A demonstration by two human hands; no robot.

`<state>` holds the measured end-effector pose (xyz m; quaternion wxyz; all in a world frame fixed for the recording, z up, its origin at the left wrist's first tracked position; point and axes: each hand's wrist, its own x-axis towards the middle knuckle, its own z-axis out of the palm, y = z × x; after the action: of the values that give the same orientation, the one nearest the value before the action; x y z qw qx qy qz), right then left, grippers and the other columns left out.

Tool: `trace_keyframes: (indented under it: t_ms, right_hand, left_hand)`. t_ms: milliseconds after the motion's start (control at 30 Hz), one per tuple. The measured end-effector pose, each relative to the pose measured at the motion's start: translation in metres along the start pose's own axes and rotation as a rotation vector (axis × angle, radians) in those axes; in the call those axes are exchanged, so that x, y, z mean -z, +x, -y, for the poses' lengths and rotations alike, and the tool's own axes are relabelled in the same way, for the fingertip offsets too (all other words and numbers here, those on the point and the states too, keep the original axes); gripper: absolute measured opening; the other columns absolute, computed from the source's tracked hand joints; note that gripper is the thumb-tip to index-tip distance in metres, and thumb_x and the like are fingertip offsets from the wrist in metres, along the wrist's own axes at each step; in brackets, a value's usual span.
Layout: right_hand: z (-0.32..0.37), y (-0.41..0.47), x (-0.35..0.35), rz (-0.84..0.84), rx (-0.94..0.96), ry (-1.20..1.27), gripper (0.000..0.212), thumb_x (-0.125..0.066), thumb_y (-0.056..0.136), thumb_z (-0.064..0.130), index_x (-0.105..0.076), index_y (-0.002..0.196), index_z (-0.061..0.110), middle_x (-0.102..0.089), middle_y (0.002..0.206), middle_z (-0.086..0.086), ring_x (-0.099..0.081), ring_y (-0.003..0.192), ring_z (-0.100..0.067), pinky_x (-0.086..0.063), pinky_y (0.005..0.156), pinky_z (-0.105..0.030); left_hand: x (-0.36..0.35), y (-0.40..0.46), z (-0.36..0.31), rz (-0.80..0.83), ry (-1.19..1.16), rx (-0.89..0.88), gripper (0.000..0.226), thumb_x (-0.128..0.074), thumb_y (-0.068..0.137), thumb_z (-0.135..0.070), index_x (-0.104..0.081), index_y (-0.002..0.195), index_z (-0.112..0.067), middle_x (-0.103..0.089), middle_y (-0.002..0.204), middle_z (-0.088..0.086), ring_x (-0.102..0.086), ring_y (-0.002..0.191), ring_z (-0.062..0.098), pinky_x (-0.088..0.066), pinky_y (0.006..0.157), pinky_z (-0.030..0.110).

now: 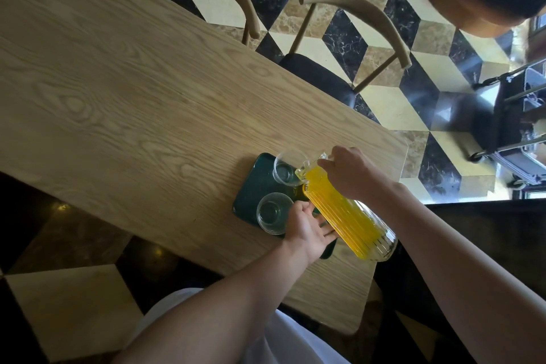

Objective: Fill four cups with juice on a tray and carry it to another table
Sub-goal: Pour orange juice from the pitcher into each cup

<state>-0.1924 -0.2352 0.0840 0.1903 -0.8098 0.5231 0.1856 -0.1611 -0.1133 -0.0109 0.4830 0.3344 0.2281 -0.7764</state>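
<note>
1. Juice pitcher [348,216]: ribbed clear glass, mostly full of yellow juice. It is tipped hard over, with its long axis running from the base at the counter's near edge up to the spout, which sits over the tray. The base is held off the counter.
2. Spout end points at the far glass cup [285,170], so this looks like the start of a pour into that cup. No juice is visible in it.
3. Right hand [350,173]: fingers curled round the pitcher's neck or handle, carrying the weight and setting the tilt. The exact finger wrap is hidden behind the knuckles.
4. Left hand [307,229]: fingers fairly straight, lying against the underside of the pitcher body beside the near glass cup [273,213]. Judged as support for the heavy body; it clasps nothing.
5. Dark green tray [251,189]: lies on the wooden counter [133,83] near its right corner, close to the near edge. Both visible cups stand upright on it and appear empty.
6. Only two cups are visible. The pitcher and hands cover the rest of the tray, so I cannot tell whether others are there.
7. Risk: a steep tilt on a full pitcher may surge past the small cup rim.
</note>
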Motion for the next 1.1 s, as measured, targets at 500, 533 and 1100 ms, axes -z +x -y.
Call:
trace_keyframes:
  t_ms: [500, 533, 1100]
  right_hand:
    - [0.001, 0.009, 0.006, 0.084, -0.070, -0.034, 0.031, -0.045, 0.101, 0.038, -0.052, 0.090, 0.009, -0.050, 0.078, -0.005, -0.055, 0.072, -0.026, -0.045, 0.061, -0.040]
    - [0.001, 0.009, 0.006, 0.091, -0.077, -0.027, 0.032, -0.044, 0.100, 0.037, -0.053, 0.094, 0.007, -0.049, 0.077, -0.005, -0.053, 0.075, -0.027, -0.042, 0.063, -0.039]
    - [0.002, 0.014, 0.006, 0.095, -0.082, -0.013, 0.034, -0.044, 0.097, 0.042, -0.056, 0.091, 0.010, -0.052, 0.077, -0.006, -0.059, 0.079, -0.032, -0.054, 0.073, -0.042]
  left_hand:
    - [-0.006, -0.001, 0.007, 0.011, -0.058, 0.039, 0.043, -0.027, 0.099, -0.032, -0.046, 0.136, -0.021, -0.054, 0.136, 0.023, -0.047, 0.129, 0.047, -0.029, 0.115, 0.061]
    - [-0.007, -0.001, 0.007, 0.013, -0.058, 0.039, 0.041, -0.027, 0.099, -0.032, -0.044, 0.135, -0.022, -0.054, 0.132, 0.022, -0.047, 0.127, 0.046, -0.029, 0.113, 0.061]
    - [-0.017, -0.012, 0.004, -0.003, -0.098, 0.065, 0.065, -0.026, 0.099, -0.031, -0.010, 0.162, -0.026, -0.025, 0.164, 0.022, -0.023, 0.148, 0.050, -0.015, 0.121, 0.063]
